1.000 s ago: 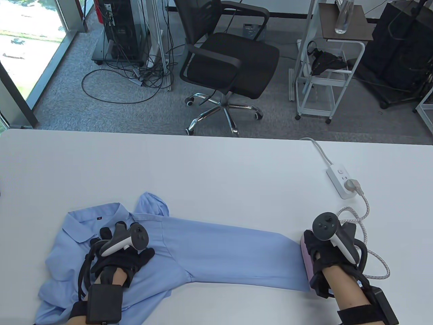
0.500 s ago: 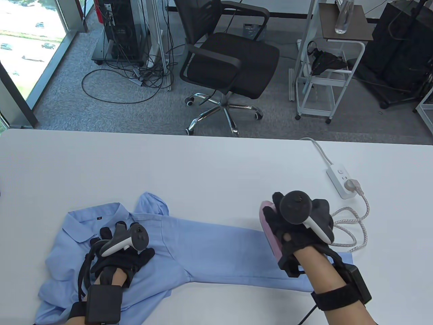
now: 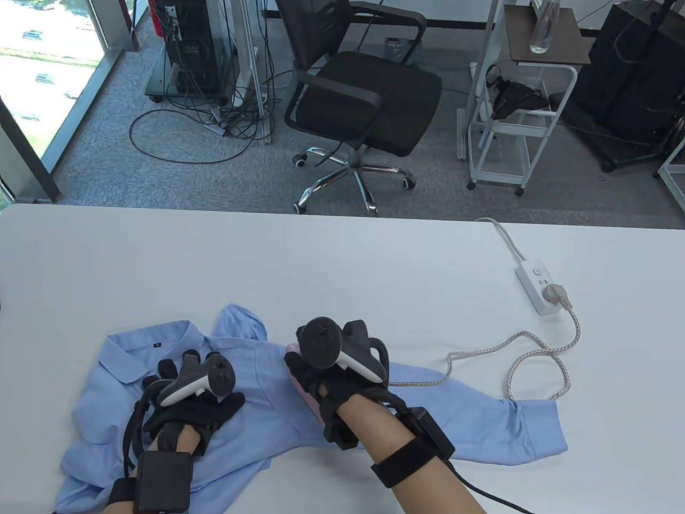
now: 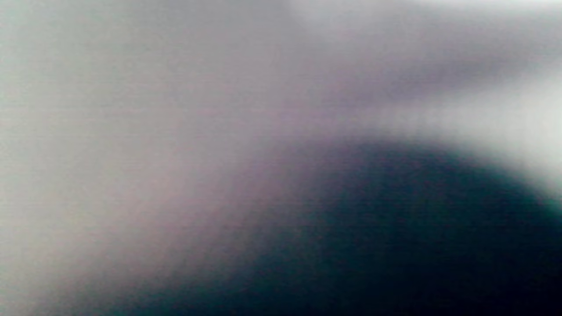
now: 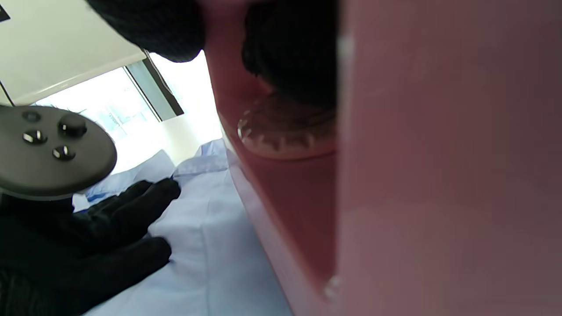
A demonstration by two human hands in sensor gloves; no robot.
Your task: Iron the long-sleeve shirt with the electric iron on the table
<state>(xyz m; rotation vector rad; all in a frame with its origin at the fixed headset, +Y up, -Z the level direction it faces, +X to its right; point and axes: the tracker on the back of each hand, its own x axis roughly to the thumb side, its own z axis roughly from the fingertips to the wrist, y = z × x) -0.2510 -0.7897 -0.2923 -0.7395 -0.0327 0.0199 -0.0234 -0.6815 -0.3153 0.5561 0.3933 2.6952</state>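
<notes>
A light blue long-sleeve shirt [image 3: 107, 391] lies on the white table [image 3: 342, 267], one sleeve [image 3: 471, 428] stretched out to the right. My left hand [image 3: 195, 393] rests flat, fingers spread, on the shirt body just right of the collar. My right hand [image 3: 317, 383] grips the handle of a pink electric iron [image 3: 307, 396], which sits on the sleeve near the shoulder, close to my left thumb. In the right wrist view the iron's pink body [image 5: 417, 175] fills the right side, with my left hand [image 5: 88, 245] on the shirt [image 5: 210, 263] beside it. The left wrist view is only blur.
The iron's braided cord [image 3: 514, 353] loops across the table and the sleeve to a white power strip [image 3: 538, 286] at the right. Beyond the far table edge stand an office chair [image 3: 364, 96] and a white cart [image 3: 514, 107].
My right hand has slid the iron along the sleeve from the cuff at the right to the shoulder end, trailing the cord. The cuff now shows. My left hand has not moved.
</notes>
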